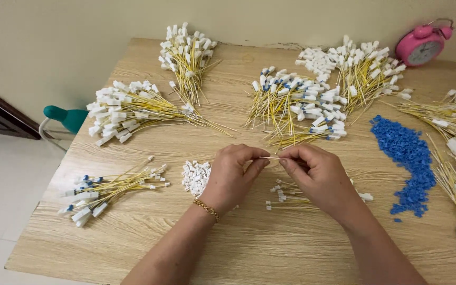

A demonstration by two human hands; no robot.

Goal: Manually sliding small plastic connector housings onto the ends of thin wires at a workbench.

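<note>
Both hands, the left hand (231, 171) and right hand (314, 171), are pinching one thin yellow wire (271, 158) taut between their closed grips, keeping small white caps (196, 176) just left on the tabletop (249, 243).

Two hands are seen, the left hand (231, 177) and the right hand (317, 177), and one thin wire (270, 158) is pinched between them. One wooden tabletop (249, 248) carries everything. Eight heaps of yellow wires with white connectors (127, 108) can be counted across it, some tipped blue; the single wires are too many to count. One small pile of white caps (195, 177) and one spread of blue beads (407, 158) are seen. One pink alarm clock (423, 45) stands at the far right corner.
</note>
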